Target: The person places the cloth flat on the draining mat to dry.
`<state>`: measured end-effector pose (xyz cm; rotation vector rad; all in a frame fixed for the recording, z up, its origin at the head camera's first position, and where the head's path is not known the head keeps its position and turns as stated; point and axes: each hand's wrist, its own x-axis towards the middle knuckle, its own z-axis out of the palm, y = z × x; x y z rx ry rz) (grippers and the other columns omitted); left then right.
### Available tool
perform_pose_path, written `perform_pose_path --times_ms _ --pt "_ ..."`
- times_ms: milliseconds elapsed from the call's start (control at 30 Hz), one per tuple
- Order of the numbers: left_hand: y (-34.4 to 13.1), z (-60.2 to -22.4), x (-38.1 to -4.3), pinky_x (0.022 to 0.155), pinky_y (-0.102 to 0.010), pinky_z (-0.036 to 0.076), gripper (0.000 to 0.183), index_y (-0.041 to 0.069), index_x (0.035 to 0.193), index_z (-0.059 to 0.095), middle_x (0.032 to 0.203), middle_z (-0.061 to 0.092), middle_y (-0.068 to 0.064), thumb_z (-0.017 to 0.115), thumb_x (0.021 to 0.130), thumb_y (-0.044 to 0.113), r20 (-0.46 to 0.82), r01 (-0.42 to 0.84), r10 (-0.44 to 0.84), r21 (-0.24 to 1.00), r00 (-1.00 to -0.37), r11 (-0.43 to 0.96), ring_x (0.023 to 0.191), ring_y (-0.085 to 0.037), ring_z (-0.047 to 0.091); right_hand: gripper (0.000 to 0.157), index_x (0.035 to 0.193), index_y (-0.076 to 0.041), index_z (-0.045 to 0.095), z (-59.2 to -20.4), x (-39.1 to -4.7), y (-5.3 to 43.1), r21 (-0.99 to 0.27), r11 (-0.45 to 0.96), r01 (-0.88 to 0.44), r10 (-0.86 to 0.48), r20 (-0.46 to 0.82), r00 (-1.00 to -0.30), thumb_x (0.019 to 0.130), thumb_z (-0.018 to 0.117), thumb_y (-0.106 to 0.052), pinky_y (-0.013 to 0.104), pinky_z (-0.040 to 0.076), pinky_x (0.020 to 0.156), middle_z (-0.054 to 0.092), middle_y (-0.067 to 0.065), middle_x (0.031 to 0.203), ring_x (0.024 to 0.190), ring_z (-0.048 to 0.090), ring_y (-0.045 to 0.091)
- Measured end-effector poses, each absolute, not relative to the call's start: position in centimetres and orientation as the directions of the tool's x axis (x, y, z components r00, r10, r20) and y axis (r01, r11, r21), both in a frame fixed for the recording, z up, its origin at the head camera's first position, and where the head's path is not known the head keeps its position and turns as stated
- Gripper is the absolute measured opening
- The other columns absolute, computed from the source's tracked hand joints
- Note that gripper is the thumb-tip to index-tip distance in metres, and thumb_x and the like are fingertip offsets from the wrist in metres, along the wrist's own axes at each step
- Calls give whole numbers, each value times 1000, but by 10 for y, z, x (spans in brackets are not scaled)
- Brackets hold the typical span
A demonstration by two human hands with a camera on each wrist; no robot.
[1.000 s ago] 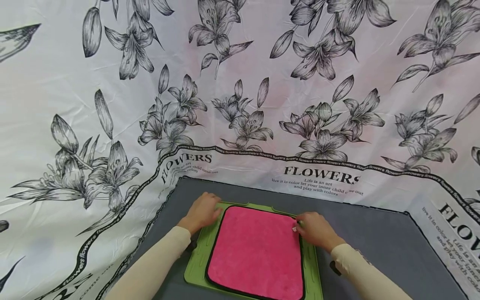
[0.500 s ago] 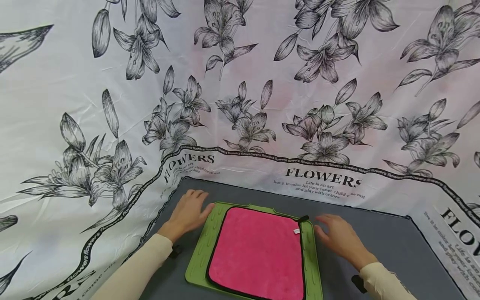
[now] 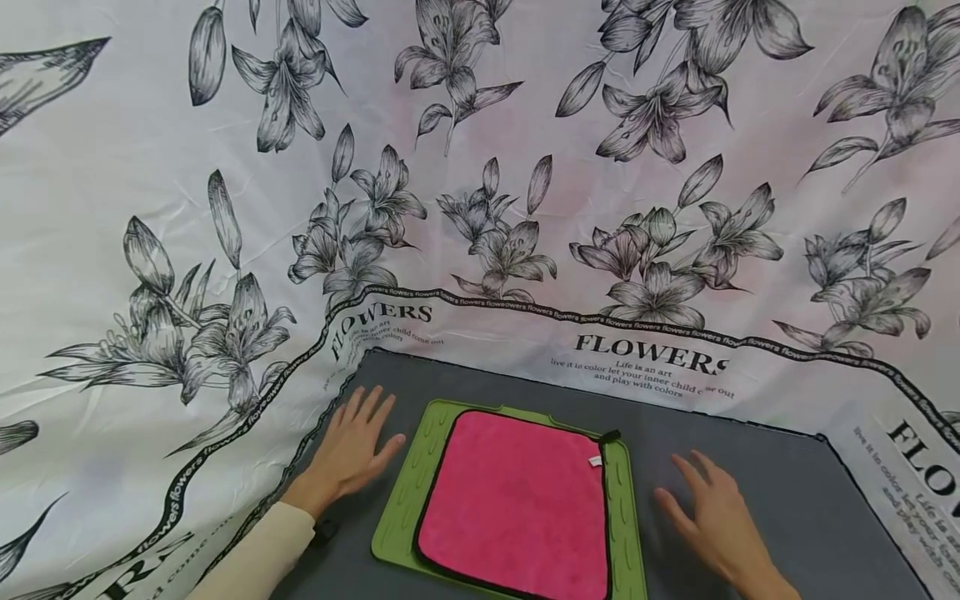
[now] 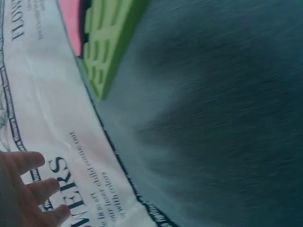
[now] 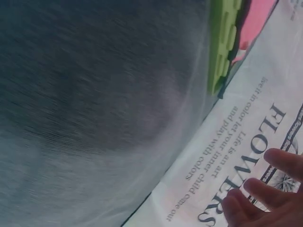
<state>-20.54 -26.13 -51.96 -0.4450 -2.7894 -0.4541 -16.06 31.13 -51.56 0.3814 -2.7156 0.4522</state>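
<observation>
A pink cloth (image 3: 517, 508) with a black border lies flat on a green ridged board (image 3: 390, 529). A small white tag (image 3: 596, 461) and a black loop (image 3: 611, 436) show at the cloth's far right corner. Left of the board, my left hand (image 3: 347, 454) has its fingers spread and holds nothing. My right hand (image 3: 712, 521) is to the right of the board, apart from it, fingers extended and nothing in them. Each wrist view catches only some fingers, with the green board (image 4: 102, 47) and the pink cloth (image 5: 255, 21) beyond.
Beneath the board is a dark grey tabletop (image 3: 652, 467). White sheeting (image 3: 495, 208) printed with black lilies and lettering rises behind the table and along its left and right sides.
Both hands were at the cloth's and board's far corners; they have moved outward, left and right, away from the board. The right hand let go of the cloth's corner. Cloth and board stay put.
</observation>
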Motion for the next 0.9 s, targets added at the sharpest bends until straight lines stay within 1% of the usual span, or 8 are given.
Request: perform_pose_path --times_ms 67,167,267,333,567,900 --pt "-264 -525 -200 127 -75 25 77 9 170 39 178 31 -21 57 110 54 297 330 250 258 -921 908 166 -51 21 62 152 0 58 -520 -156 313 -274 918 -285 -183 345 -921 106 72 -39 83 39 100 45 41 157 133 48 68" --pt "-268 -531 -193 127 -77 23 80 10 171 37 180 28 -20 57 110 57 270 302 233 248 -934 921 167 -52 18 67 160 -2 49 -525 -152 314 -254 935 -247 -172 284 -943 110 65 -43 84 29 108 35 41 164 142 38 67" --pt "-273 -534 -187 127 -79 21 81 10 172 37 180 27 -19 56 110 58 258 278 215 237 -942 931 167 -52 17 70 166 -4 42 -529 -151 313 -227 949 -219 -167 230 -959 112 59 -46 82 19 116 28 40 169 149 29 66" --pt "-274 -535 -184 126 -80 21 81 10 171 37 180 28 -20 56 110 59 257 276 215 230 -942 933 166 -53 17 72 167 -3 40 -532 -150 313 -215 955 -206 -161 207 -965 113 57 -48 82 15 117 25 41 170 151 26 65" --pt "-273 -539 -175 124 -82 20 81 9 171 38 179 29 -20 55 110 59 222 281 233 216 -947 935 166 -54 18 78 168 -4 38 -540 -142 313 -206 965 -163 -133 153 -979 111 57 -55 84 13 119 23 39 171 153 23 65" --pt "-272 -544 -177 124 -84 18 82 9 171 37 179 30 -20 54 110 61 188 272 236 202 -954 941 166 -54 17 84 167 -2 38 -545 -142 315 -249 963 -108 -94 66 -993 111 54 -61 87 9 114 20 42 169 149 21 67"
